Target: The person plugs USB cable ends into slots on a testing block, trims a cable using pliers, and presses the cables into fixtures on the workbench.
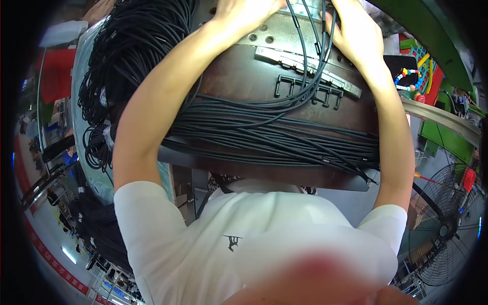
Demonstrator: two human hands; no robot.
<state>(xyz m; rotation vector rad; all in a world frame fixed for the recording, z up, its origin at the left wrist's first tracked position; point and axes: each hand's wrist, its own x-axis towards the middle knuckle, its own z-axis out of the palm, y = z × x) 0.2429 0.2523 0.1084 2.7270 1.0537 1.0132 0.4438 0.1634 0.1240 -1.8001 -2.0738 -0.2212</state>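
My left hand reaches to the top edge over a metal plate; its fingertips are cut off there, so its grip is hidden. Beside the upright strands at the top right, my right hand has its thumb pressed against a black cable, with the other fingers partly out of view. Several of these cables curve down into a long bundle lying across the brown work surface. Between the arms are a slotted metal bar and a black toothed bracket.
A large heap of black cables lies left of my left arm. Right of my right arm are a dark phone-like object, a beaded bracelet and a green machine frame. A black fan stands at the lower right.
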